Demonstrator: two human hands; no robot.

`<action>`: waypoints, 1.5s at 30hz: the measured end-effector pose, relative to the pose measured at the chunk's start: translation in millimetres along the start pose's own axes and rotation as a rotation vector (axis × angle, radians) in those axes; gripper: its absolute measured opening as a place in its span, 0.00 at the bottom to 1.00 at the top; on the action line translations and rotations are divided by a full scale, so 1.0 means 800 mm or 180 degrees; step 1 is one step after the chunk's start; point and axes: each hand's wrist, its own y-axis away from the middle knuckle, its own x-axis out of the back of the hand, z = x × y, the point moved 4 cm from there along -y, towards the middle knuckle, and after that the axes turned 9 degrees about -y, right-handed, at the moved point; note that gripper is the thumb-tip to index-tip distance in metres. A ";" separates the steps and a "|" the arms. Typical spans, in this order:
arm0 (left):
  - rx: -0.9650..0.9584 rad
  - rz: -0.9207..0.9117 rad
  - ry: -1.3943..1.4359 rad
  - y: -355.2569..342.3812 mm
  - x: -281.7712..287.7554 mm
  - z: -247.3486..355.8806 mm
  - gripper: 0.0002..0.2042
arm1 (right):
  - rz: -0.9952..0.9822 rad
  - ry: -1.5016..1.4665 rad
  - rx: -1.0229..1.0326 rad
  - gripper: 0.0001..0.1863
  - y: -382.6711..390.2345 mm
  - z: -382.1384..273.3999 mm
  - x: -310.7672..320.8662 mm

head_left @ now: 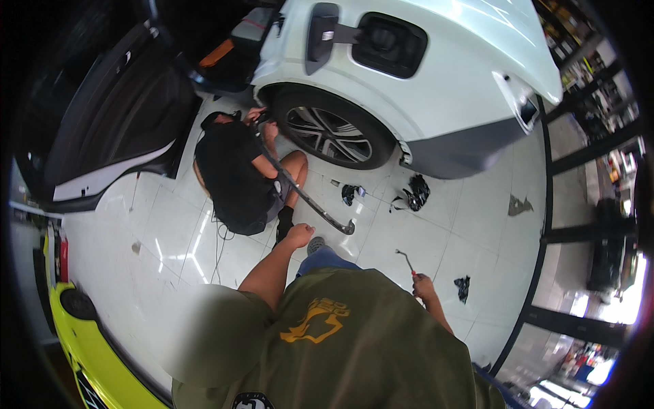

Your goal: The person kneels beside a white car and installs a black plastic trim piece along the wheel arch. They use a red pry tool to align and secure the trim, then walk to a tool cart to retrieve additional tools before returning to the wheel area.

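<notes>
My right hand point(424, 287) is closed around the red handle of a trim removal tool point(405, 259); its thin metal shaft points away from me and bends at the tip. My left hand point(300, 236) is curled in a fist in front of my body, and nothing shows sticking out of it. Close to that fist, but apart from it, is the lower end of a long black curved trim strip point(300, 193). A co-worker point(231, 170) in black sits on the floor by the wheel, hands near the strip's upper end.
A white car with its rear wheel point(327, 129) and open fuel flap point(323, 37) fills the top. Crumpled black plastic point(415, 193) and smaller scraps point(462, 289) lie on the tiled floor. An open car door point(116, 116) stands left; a yellow-green car point(109, 354) is lower left.
</notes>
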 end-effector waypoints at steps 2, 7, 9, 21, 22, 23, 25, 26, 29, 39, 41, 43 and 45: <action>0.0022 -0.0080 -0.0075 0.010 0.009 -0.015 0.23 | -0.0105 0.0404 0.0098 0.19 0.004 -0.027 -0.016; 0.0273 -0.0465 -0.0300 0.041 -0.011 -0.092 0.24 | -0.0184 0.0760 0.0212 0.18 0.033 -0.073 -0.002; 0.0502 -0.0481 -0.0116 0.046 -0.026 -0.117 0.25 | -0.0297 0.0945 0.0223 0.19 0.025 -0.058 0.015; 0.0242 -0.0413 -0.0153 0.027 -0.033 -0.096 0.24 | -0.0649 0.0855 -0.0005 0.12 0.046 -0.085 -0.018; 0.0106 -0.0420 -0.0176 0.021 -0.030 -0.076 0.23 | -0.0877 0.1534 0.0648 0.11 0.028 -0.052 -0.015; 0.0083 -0.0438 -0.0080 0.015 -0.026 -0.055 0.23 | -0.0948 0.2201 0.1354 0.11 0.006 -0.012 -0.008; 0.0085 -0.0445 0.0132 0.007 -0.020 -0.021 0.22 | -0.1019 0.3402 0.2354 0.12 -0.021 0.033 0.002; 0.0193 -0.0342 0.0061 0.014 -0.010 -0.035 0.22 | -0.1163 0.2575 0.1253 0.12 0.005 -0.013 -0.021; 0.0023 -0.0342 0.0046 0.012 -0.014 -0.014 0.23 | -0.1263 0.3409 0.1710 0.10 0.011 0.019 -0.008; 0.0155 -0.0675 -0.0259 0.031 -0.044 -0.062 0.22 | -0.0716 0.1173 0.0019 0.16 0.037 0.052 0.011; 0.0182 -0.0629 -0.0267 0.036 -0.050 -0.079 0.22 | -0.1065 0.1680 0.0562 0.16 0.022 0.046 0.007; 0.0201 -0.0510 -0.0288 0.038 -0.055 -0.087 0.23 | -0.1180 0.1939 0.1245 0.18 0.016 0.033 0.009; 0.0214 -0.0471 -0.0250 0.041 -0.055 -0.088 0.23 | -0.1172 0.1756 0.1348 0.18 0.011 0.022 0.010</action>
